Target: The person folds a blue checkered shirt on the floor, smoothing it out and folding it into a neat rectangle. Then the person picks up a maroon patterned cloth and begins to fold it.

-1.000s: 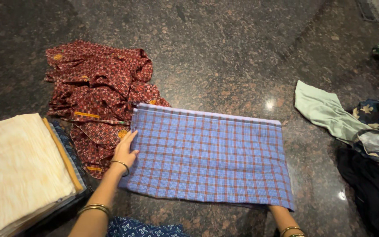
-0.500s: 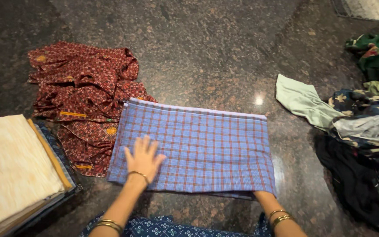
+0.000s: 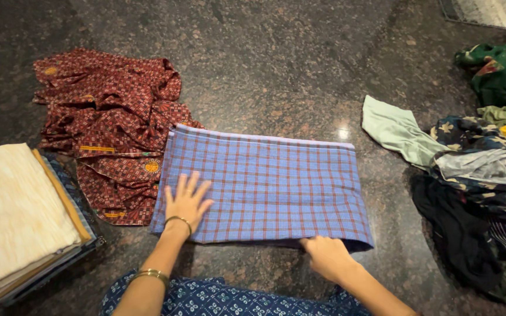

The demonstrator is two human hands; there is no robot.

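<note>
A blue checked cloth (image 3: 270,181), folded into a flat rectangle, lies on the dark stone floor (image 3: 276,70) in front of me. My left hand (image 3: 186,199) rests flat on its near left part, fingers spread. My right hand (image 3: 326,256) grips the cloth's near edge toward the right corner, fingers curled under the fabric. A bangle sits on my left wrist and another on the forearm.
A crumpled dark red printed cloth (image 3: 109,123) lies left of the blue one, partly under it. A stack of folded cloths (image 3: 19,216) sits at the left edge. A heap of mixed clothes (image 3: 481,169) is on the right, with a pale green piece (image 3: 393,129) sticking out.
My left hand slid from the cloth's left edge onto its surface. My right hand came up to grip the near edge. The view shifted, bringing the cloth closer.
</note>
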